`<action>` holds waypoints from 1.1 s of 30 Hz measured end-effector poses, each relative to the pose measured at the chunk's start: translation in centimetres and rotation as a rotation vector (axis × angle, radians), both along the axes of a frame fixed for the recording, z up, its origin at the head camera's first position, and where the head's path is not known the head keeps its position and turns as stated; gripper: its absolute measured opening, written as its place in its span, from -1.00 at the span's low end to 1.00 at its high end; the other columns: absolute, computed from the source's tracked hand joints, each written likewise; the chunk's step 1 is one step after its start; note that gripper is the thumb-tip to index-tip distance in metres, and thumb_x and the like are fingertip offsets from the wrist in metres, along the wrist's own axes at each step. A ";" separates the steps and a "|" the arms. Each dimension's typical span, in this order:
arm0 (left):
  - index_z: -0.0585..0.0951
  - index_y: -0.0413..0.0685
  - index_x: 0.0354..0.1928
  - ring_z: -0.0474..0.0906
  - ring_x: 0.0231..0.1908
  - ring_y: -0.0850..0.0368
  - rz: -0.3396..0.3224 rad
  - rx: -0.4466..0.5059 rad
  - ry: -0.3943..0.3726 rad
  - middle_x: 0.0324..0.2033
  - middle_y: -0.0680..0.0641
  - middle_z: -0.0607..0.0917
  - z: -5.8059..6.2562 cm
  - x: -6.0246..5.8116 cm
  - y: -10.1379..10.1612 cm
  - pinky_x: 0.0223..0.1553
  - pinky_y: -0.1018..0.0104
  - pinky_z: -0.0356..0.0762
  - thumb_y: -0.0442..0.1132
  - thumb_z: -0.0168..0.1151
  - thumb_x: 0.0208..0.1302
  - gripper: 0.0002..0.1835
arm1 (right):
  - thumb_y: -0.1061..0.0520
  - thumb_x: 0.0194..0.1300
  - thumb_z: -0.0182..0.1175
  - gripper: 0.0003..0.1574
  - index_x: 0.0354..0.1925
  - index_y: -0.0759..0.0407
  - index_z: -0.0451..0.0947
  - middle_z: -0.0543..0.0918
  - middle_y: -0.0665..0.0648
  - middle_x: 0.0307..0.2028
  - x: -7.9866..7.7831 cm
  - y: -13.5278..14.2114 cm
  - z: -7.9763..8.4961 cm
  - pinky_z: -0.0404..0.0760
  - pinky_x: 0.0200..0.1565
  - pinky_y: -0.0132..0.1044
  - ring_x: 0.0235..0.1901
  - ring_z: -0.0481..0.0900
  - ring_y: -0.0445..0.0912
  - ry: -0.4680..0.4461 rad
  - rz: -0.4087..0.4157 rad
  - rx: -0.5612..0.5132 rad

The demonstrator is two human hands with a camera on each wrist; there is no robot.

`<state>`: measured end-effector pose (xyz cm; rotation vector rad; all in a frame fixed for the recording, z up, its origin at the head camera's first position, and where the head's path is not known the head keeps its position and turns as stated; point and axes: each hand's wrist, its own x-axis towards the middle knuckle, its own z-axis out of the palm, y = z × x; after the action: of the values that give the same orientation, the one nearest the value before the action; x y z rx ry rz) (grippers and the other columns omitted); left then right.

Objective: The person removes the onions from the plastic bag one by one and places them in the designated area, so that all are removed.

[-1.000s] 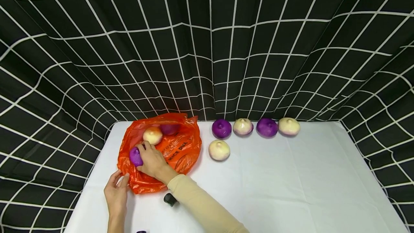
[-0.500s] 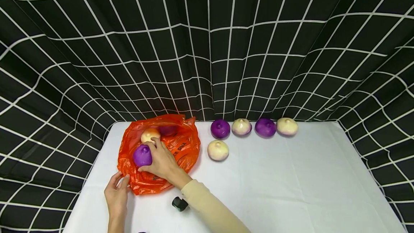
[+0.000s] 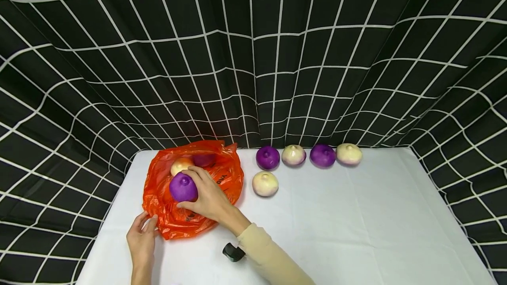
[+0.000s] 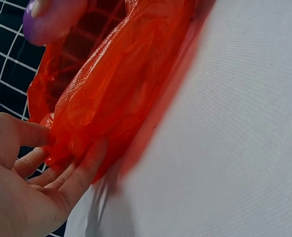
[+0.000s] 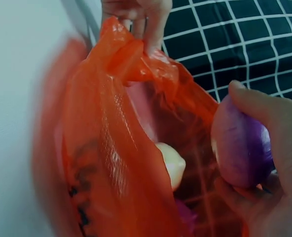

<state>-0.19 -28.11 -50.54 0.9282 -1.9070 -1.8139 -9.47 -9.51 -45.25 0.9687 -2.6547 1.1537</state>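
A red plastic bag [image 3: 231,184] with black lettering lies with its mouth wide on the white table. My right hand [image 3: 210,195] holds a purple onion [image 3: 183,187] over the bag's mouth, thumb on one side and fingers on the other. In the right wrist view, the onion [image 5: 240,143] is raised beside the bag's edge. A pale onion [image 3: 179,166] and another purple onion [image 3: 203,159] sit inside the bag, partly covered by hand and plastic. My left hand [image 3: 141,241] pinches the bag's near left rim, its thumb and fingers on either side of the plastic in the left wrist view.
Right of the bag, a back row alternates purple onions [image 3: 267,158] and pale onions [image 3: 294,155]. One more pale onion [image 3: 265,184] sits in front of the row. A black cloth [image 3: 317,56] with white grid lines surrounds the white table [image 3: 336,223].
My right hand has lifted the purple onion from the bag's left side and carried it right, toward the middle of the mouth. The left hand stays at the rim.
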 end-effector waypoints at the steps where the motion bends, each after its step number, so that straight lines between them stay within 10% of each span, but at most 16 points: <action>1: 0.53 -0.21 0.06 0.57 -0.42 0.53 0.003 0.003 0.004 -0.37 0.39 0.59 0.0 0.0 0.0 -0.53 0.58 0.52 -0.39 0.16 0.36 -0.74 | -0.23 0.03 0.48 0.05 0.37 0.02 0.27 0.32 0.09 0.33 0.1 0.3 0.0 0.43 0.26 -0.26 0.29 0.38 -0.05 0.002 0.006 -0.012; 33: 0.53 -0.17 0.00 0.59 -0.46 0.50 -0.006 0.024 0.025 -0.36 0.34 0.59 0.2 0.1 0.3 -0.56 0.54 0.57 -0.43 0.16 0.34 -0.78 | -0.02 -0.08 0.59 0.02 0.31 0.08 0.35 0.38 0.13 0.30 0.2 13.2 -1.8 0.44 0.24 0.07 0.24 0.43 0.10 -0.045 -0.244 -0.312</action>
<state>-0.05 -27.82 -50.31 0.9046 -1.8793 -1.8476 -9.30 3.72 -47.08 0.5560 -2.4339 1.4804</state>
